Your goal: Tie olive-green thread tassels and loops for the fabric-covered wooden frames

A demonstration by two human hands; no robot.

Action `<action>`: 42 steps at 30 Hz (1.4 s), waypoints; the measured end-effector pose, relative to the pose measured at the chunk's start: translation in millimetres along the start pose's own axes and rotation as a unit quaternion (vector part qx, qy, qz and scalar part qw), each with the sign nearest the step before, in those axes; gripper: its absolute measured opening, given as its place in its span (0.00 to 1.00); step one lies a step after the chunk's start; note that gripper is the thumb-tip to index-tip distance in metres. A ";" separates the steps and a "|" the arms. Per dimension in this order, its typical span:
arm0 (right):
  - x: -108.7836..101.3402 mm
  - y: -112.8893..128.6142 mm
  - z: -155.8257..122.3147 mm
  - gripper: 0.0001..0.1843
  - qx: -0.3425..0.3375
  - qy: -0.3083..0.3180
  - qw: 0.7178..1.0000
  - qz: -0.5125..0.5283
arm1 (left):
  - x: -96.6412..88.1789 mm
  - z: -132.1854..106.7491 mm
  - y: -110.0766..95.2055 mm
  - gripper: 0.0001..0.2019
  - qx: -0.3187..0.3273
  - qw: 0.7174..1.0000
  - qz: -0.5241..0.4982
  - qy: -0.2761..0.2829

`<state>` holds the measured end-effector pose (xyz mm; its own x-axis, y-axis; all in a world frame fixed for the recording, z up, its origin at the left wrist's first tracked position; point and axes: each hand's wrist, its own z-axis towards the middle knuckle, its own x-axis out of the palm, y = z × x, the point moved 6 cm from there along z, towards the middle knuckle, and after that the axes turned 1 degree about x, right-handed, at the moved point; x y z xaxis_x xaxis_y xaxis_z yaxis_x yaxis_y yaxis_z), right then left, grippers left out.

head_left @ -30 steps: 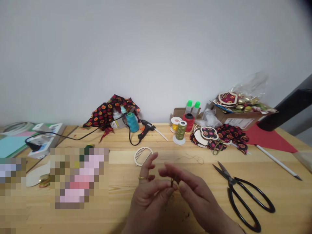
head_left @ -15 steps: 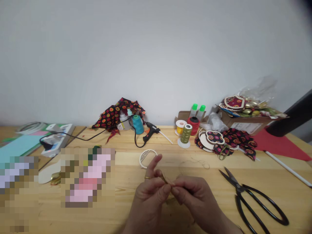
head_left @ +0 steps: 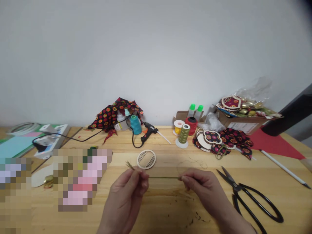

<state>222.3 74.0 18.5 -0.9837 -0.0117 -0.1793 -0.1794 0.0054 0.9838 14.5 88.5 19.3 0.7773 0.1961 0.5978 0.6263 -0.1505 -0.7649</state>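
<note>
Both my hands are low in the middle of the wooden table (head_left: 280, 191). My left hand (head_left: 128, 191) and my right hand (head_left: 202, 188) each pinch one end of a thin olive-green cord (head_left: 163, 177), pulled taut and level between them. A frayed tuft of the cord sticks out past my left fingers. A round white wooden disc (head_left: 146, 159) with cut-out bars lies just behind the cord. Loose thread (head_left: 195, 161) curls on the table behind my right hand.
Black scissors (head_left: 248, 198) lie open at the right. At the back stand thread spools (head_left: 183, 134), a glue gun (head_left: 148, 130) with its cable, patterned fabric (head_left: 109, 114), fabric-covered shapes (head_left: 212, 138), a cardboard box (head_left: 243, 120), red paper (head_left: 273, 143) and a white stick (head_left: 282, 167).
My hands were close together, working the cord between the fingertips. They have moved apart, the left one leftward, and the cord is now stretched straight between them.
</note>
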 end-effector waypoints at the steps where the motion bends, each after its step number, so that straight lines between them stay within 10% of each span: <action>1: -3.4 -1.0 0.2 0.13 -0.001 -0.005 1.000 -0.004 | -2.6 1.2 -2.8 0.09 0.003 1.000 0.001 -0.014; 14: -19.1 10.0 -3.0 0.15 -0.042 -0.004 0.997 -0.069 | -27.3 5.6 10.0 0.09 -0.082 0.977 0.195 0.007; 17: -17.3 14.1 -5.7 0.14 -0.067 0.019 0.992 -0.104 | -31.7 11.1 -8.7 0.11 -0.008 0.900 0.436 0.016; 21: -7.7 21.0 -10.8 0.12 -0.100 0.041 0.982 -0.157 | -3.5 0.2 -41.0 0.11 0.258 0.781 0.568 0.018; 28: 19.6 35.9 -22.3 0.12 -0.163 0.122 0.958 -0.201 | 51.8 -25.1 18.6 0.17 0.170 0.796 0.502 0.291; 42: 25.6 23.8 -31.6 0.11 -0.223 0.136 0.930 -0.259 | 50.1 -27.7 42.7 0.15 -0.042 0.850 0.412 0.327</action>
<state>193.2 42.3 37.5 -0.7170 -0.1505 -0.6807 -0.5463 -0.4852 0.6827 81.9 65.0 23.3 0.8043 -0.5849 -0.1046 -0.1650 -0.0506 -0.9850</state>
